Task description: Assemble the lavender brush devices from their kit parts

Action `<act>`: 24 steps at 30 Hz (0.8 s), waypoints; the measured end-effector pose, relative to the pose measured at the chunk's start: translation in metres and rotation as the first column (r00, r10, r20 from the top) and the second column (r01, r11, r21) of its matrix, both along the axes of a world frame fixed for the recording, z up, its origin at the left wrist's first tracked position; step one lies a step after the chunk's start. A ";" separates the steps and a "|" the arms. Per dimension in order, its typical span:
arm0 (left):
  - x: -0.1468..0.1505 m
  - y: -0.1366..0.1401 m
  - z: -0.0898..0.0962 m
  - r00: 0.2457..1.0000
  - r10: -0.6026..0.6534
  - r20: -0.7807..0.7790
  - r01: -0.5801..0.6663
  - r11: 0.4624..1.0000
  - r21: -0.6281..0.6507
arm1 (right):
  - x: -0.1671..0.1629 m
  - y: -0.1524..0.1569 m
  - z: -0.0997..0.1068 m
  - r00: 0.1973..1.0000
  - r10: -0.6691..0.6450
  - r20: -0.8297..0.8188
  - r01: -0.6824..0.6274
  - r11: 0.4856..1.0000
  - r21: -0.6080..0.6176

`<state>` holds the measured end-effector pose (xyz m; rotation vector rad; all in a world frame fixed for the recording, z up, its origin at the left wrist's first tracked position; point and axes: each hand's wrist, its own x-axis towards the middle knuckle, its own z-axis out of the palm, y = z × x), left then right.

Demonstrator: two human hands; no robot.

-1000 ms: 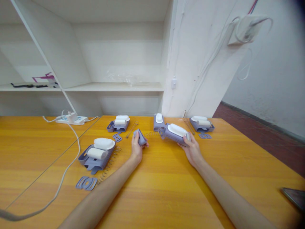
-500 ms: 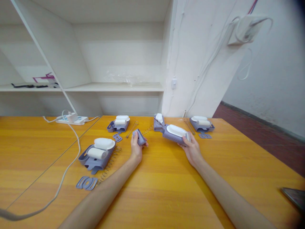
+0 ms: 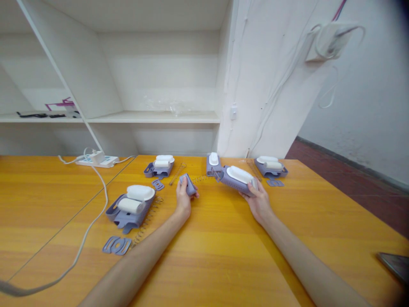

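Note:
My left hand [image 3: 183, 199] is closed round a small purple-grey plastic cup [image 3: 188, 184], held just above the table. In my right hand [image 3: 259, 201] is a larger purple-grey perforated plastic holder [image 3: 234, 181], tilted, with a white oval piece [image 3: 240, 174] on its top. The thumb lies over the holder's near right end. At its left end hangs a cluster of wire hooks [image 3: 216, 174]; whether they are fastened there I cannot tell. Between the hands, a row of wire hooks [image 3: 200, 179] lies on the table. Behind stands another purple-grey holder with a white piece [image 3: 213, 159].
Similar sets stand at front left [image 3: 139, 194], back left [image 3: 164, 162] and back right [image 3: 270, 164], with wire hooks and flat purple-grey plates [image 3: 117, 245] nearby. A power strip [image 3: 107, 161] and its cable lie left. A dark flat device [image 3: 396, 262] rests at the right edge.
My right hand has moved the holder slightly right and downward, away from the holder behind it. The wire hooks at its left end hang lower. My left hand keeps its grip almost in place.

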<state>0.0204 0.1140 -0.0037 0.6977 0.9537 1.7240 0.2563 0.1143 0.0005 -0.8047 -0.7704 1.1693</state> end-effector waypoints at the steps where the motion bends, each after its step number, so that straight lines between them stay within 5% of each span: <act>1: 0.000 0.000 0.000 1.000 -0.003 0.006 0.003 1.000 -0.003 | 0.000 0.000 0.000 1.000 0.005 -0.001 -0.005 1.000 0.006; 12: -0.001 0.000 0.003 0.995 -0.034 0.092 0.032 0.999 0.020 | 0.000 0.002 -0.003 0.999 -0.006 -0.032 0.006 1.000 -0.011; 24: 0.001 -0.001 0.000 0.995 -0.049 -0.090 0.050 0.999 0.010 | 0.000 0.002 -0.006 0.999 0.035 0.010 -0.035 0.999 -0.019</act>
